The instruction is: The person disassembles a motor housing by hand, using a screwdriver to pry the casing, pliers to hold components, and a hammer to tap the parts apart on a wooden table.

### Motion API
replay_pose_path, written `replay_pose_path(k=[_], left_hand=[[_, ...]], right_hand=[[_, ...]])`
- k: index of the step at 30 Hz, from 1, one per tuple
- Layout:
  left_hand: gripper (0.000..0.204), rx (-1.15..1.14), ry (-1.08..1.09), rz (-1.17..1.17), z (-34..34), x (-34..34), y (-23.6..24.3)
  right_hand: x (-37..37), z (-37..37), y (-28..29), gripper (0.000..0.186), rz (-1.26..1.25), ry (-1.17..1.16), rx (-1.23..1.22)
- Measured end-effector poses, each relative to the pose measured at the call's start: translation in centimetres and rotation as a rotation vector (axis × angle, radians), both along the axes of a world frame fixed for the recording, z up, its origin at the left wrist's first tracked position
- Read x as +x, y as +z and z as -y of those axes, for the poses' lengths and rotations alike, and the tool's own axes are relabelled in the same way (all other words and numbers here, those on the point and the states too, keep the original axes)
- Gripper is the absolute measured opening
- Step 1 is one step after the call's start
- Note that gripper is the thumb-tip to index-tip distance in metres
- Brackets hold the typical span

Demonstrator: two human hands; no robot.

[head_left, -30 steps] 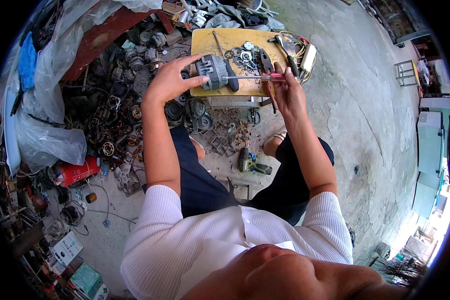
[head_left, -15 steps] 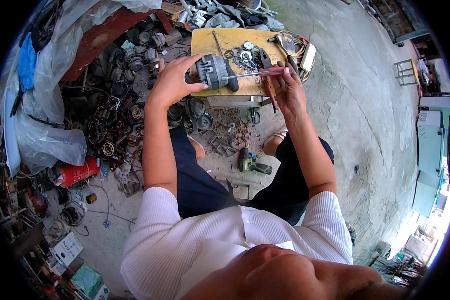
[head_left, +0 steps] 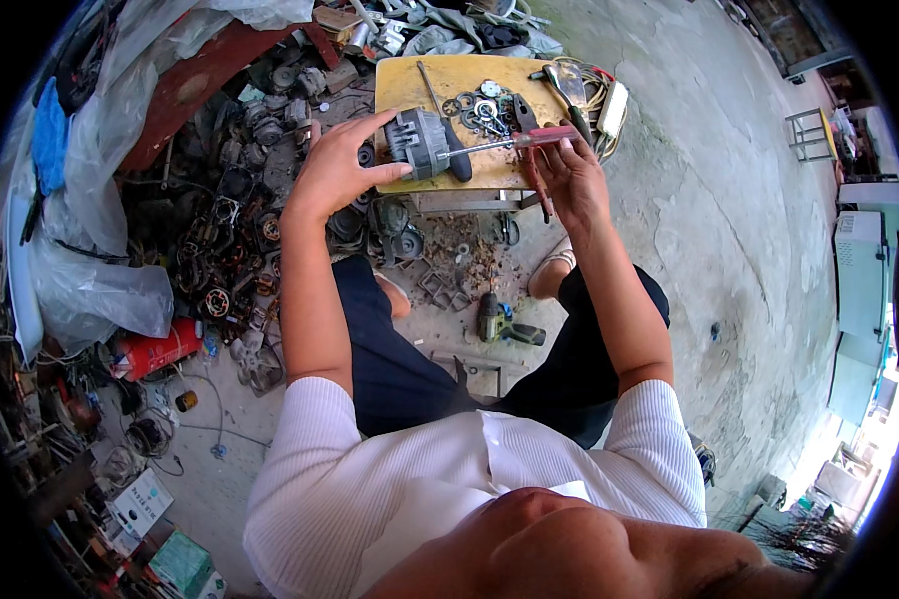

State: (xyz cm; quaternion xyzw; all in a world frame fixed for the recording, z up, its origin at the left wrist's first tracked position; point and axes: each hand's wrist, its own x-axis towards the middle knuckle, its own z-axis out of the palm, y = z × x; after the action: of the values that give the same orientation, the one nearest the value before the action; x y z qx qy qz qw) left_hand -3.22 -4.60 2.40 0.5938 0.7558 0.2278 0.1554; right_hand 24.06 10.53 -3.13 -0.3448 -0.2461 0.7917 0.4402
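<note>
I see two hands, one motor and one screwdriver. The left hand [head_left: 335, 170] is clamped on the small grey motor [head_left: 420, 143], which stands on the yellow counter [head_left: 425, 80] at its near edge. The right hand [head_left: 569, 180] grips the red-handled screwdriver [head_left: 509, 143], its shaft reaching to the motor. The motor is ribbed, round, with a dark end. Several washers [head_left: 479, 105] lie behind; one cordless drill [head_left: 504, 324] lies on the floor.

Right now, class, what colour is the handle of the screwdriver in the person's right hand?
Translucent red, on the screwdriver in the right hand; the head view shows it.
</note>
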Motion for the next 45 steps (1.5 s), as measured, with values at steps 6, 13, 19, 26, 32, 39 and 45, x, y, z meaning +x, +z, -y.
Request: replay_pose_path(k=[6,13,19,26,32,39,45], left_hand=[[0.075,0.001,0.001,0.028,0.0,-0.3,-0.2],[0.091,-0.027,0.005,0.004,-0.1,0.0,0.0],[0.107,0.008,0.014,-0.093,-0.8,1.7,-1.0],[0.095,0.04,-0.025,-0.183,-1.5,1.6,-1.6],[0.089,0.154,-0.035,-0.154,-1.8,1.3,-2.4],[0.087,0.202,-0.034,-0.122,-2.1,1.0,-3.1],[0.089,0.123,-0.019,-0.101,-1.9,1.2,-2.3]], right_hand=[[-0.2,0.5,0.4,0.03,0.1,0.003,-0.015],[1.9,-2.0,0.9,0.024,0.143,-0.104,0.098],[3.0,-4.0,1.0,0.035,0.382,-0.241,0.324],[4.6,-4.8,-0.6,0.039,1.085,-0.182,0.81],[4.4,-2.4,1.1,0.037,1.463,0.205,0.965],[2.2,-1.1,1.9,0.025,1.285,-0.014,1.368],[-3.1,3.7,2.4,0.018,0.869,0.146,1.466]])
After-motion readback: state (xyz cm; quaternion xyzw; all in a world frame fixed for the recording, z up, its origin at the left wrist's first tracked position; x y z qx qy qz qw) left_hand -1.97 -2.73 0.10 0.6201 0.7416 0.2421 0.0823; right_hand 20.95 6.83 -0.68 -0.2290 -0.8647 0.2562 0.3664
